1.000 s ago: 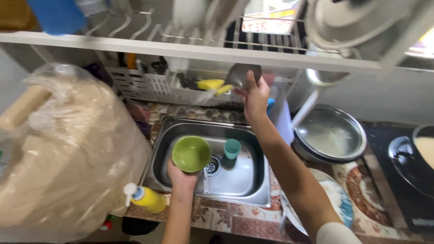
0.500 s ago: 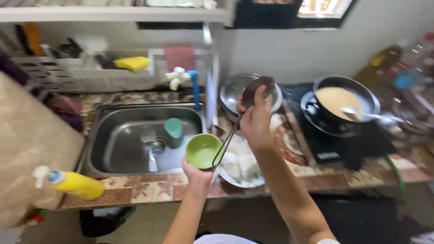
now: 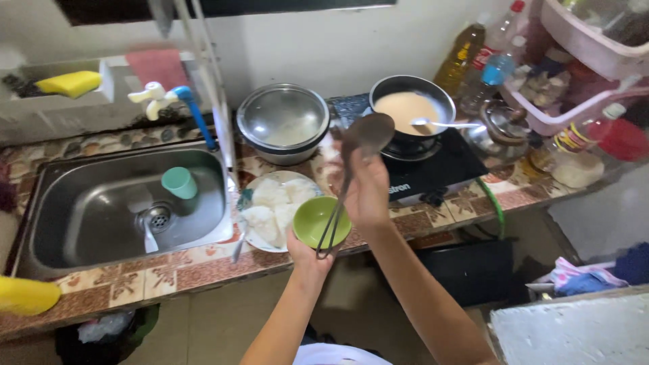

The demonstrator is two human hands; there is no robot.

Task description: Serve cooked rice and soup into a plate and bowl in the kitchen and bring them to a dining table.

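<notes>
Landmark: sink (image 3: 61, 233), set into the tiled counter (image 3: 203, 263). Right of it stood a lidded steel pot (image 3: 282, 124); further right, a black pan (image 3: 411, 108) of pale liquid on the stove (image 3: 433, 172), a spoon resting in it. A plate (image 3: 270, 206) of white pieces sat just right of the sink. My left hand (image 3: 305, 253) cupped a green bowl (image 3: 322, 220) from below, level, mouth up, fingers closed on it. My right hand (image 3: 365, 189) gripped a ladle (image 3: 362, 145) by its wire handle, cup raised toward the pan.
</notes>
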